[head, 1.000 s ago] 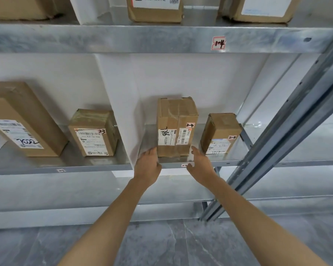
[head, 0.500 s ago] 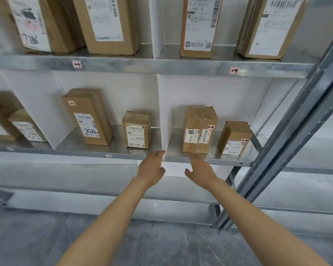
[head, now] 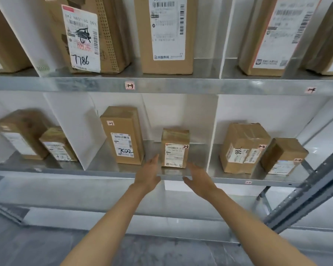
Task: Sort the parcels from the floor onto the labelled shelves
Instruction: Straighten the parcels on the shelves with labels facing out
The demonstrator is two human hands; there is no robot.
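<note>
A small brown parcel (head: 175, 148) with a white label marked 2-3 stands upright on the middle metal shelf (head: 108, 172). My left hand (head: 148, 173) is open just left of it and my right hand (head: 199, 179) is open just right of it, both at the shelf's front edge and neither touching the parcel. A taller parcel marked 7022 (head: 123, 135) stands to the left in the same bay. In the bay to the right, past a white divider (head: 212, 131), stand a taped parcel marked 2-4 (head: 242, 148) and a smaller parcel (head: 283, 156).
The upper shelf (head: 181, 86) carries tags 1-3 (head: 129, 85) and 1-4 and holds several tall parcels, one marked 7786 (head: 83, 37). Two more parcels (head: 37, 141) stand at the far left. A grey steel upright (head: 306, 194) slants at right. Grey floor lies below.
My view has swung left and up. Both hands have left the taped 2-4 parcel and moved left to either side of the small 2-3 parcel.
</note>
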